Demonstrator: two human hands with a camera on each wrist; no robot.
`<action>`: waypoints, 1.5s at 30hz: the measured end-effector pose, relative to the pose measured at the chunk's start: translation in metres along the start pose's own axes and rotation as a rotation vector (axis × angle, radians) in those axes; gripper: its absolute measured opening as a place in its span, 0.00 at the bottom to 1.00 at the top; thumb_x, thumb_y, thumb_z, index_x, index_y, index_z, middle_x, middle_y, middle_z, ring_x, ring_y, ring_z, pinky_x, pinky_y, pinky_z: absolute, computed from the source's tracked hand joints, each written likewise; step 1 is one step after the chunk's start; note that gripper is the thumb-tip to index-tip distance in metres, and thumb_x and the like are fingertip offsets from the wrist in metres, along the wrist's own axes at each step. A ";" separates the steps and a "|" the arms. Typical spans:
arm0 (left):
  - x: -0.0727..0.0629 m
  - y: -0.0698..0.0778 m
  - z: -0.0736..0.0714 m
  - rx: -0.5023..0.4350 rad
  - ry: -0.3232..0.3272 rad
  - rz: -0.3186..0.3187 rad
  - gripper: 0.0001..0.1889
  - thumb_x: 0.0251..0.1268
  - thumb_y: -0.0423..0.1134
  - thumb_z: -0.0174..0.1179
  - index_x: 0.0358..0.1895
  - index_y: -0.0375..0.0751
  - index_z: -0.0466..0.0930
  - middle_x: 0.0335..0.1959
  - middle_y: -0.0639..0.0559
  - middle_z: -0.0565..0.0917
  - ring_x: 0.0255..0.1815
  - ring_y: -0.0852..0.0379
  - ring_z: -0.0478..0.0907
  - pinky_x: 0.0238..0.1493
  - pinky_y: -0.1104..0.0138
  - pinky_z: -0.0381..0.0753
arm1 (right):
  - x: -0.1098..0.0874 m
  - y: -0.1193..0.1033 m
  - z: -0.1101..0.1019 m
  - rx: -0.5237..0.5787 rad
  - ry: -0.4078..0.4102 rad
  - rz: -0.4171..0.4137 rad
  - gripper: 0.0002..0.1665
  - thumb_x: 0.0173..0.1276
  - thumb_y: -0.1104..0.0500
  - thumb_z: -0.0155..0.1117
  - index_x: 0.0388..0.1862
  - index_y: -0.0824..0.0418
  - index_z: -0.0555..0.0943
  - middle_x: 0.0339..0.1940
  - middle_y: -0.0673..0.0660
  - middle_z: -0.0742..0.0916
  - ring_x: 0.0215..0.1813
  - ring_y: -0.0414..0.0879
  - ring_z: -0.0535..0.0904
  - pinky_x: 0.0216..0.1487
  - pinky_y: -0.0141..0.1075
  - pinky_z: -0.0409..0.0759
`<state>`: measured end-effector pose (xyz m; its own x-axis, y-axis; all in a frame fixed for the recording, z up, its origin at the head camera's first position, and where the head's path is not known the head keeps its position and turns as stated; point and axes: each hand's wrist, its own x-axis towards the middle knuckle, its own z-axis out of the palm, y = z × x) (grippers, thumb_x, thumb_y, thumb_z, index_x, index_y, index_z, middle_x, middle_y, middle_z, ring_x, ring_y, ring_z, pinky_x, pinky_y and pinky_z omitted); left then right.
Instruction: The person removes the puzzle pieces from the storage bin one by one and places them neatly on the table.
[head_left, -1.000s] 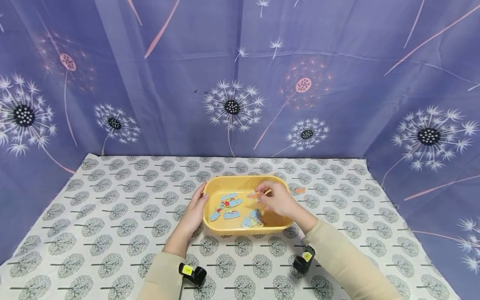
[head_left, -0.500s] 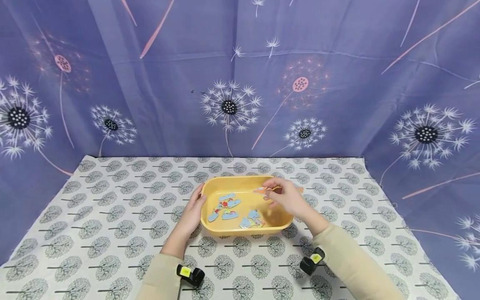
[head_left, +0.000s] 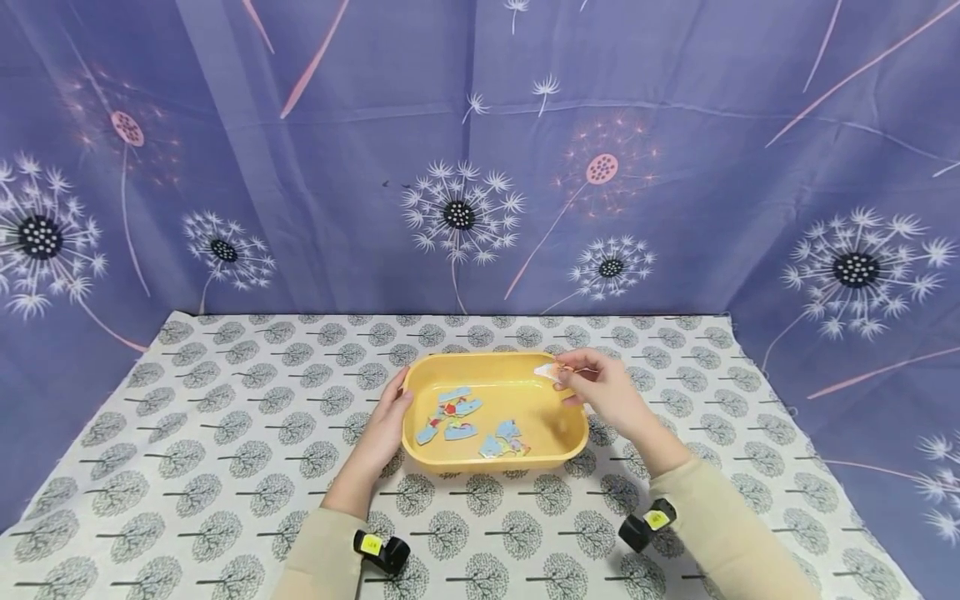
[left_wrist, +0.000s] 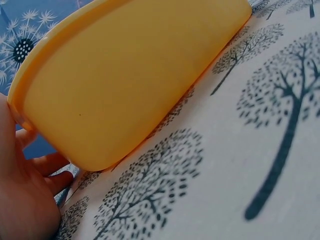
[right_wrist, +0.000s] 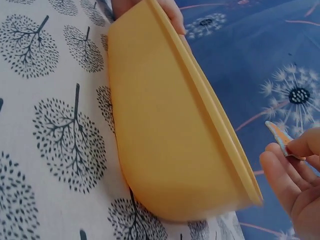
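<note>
A yellow plastic tub (head_left: 491, 463) rests on the cloth. My left hand (head_left: 386, 419) grips its left end, with the thumb at the rim; in the left wrist view the fingers (left_wrist: 50, 162) bend against the outside wall near the base. At the tub's right end, my right hand (head_left: 609, 393) pinches a small flat puzzle piece (head_left: 549, 372) over the rim. That piece shows a pale face in the head view and an orange face with a light blue edge in the right wrist view. Several blue puzzle pieces (head_left: 461, 432) lie inside at the left, and others (head_left: 508, 440) near the front.
A white cloth (head_left: 247, 467) printed with grey trees covers the table. Behind it hangs a purple curtain (head_left: 337, 208) with dandelions. Black wrist cameras (head_left: 382, 552) are strapped over both beige sleeves (head_left: 720, 525).
The right hand has moved right with the pinched piece, from over the tub's middle to its right rim. An orange piece on the cloth there is now hidden behind that hand. The left hand keeps its grip.
</note>
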<state>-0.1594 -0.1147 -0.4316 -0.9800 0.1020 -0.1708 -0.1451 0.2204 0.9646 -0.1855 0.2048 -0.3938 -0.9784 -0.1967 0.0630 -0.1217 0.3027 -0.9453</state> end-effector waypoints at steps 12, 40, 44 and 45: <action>0.017 -0.027 0.001 -0.005 0.024 0.033 0.28 0.75 0.52 0.37 0.75 0.59 0.48 0.77 0.50 0.52 0.76 0.44 0.49 0.74 0.44 0.47 | -0.008 0.016 -0.020 0.150 0.144 0.055 0.25 0.66 0.65 0.59 0.58 0.77 0.67 0.37 0.48 0.82 0.37 0.41 0.84 0.37 0.37 0.87; 0.016 -0.027 -0.001 0.000 0.023 0.023 0.28 0.75 0.52 0.38 0.75 0.61 0.46 0.77 0.48 0.51 0.75 0.42 0.51 0.74 0.44 0.50 | -0.012 0.060 -0.061 0.558 0.430 0.184 0.09 0.66 0.66 0.60 0.43 0.54 0.78 0.37 0.46 0.85 0.35 0.38 0.83 0.42 0.32 0.86; 0.015 -0.026 0.000 -0.004 0.018 0.022 0.28 0.76 0.52 0.37 0.75 0.60 0.45 0.77 0.49 0.50 0.76 0.42 0.50 0.74 0.44 0.49 | -0.011 0.069 -0.069 0.602 0.458 0.201 0.09 0.66 0.67 0.60 0.40 0.53 0.81 0.34 0.47 0.86 0.32 0.39 0.83 0.39 0.31 0.86; 0.015 -0.026 0.000 -0.004 0.016 0.022 0.28 0.76 0.52 0.37 0.75 0.60 0.45 0.77 0.49 0.50 0.76 0.42 0.49 0.74 0.44 0.49 | -0.011 0.071 -0.071 0.599 0.464 0.206 0.10 0.65 0.67 0.61 0.39 0.53 0.81 0.34 0.47 0.86 0.31 0.39 0.83 0.38 0.30 0.86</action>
<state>-0.1707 -0.1189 -0.4592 -0.9850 0.0912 -0.1462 -0.1240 0.2140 0.9689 -0.1953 0.2950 -0.4391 -0.9573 0.2584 -0.1295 0.0510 -0.2899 -0.9557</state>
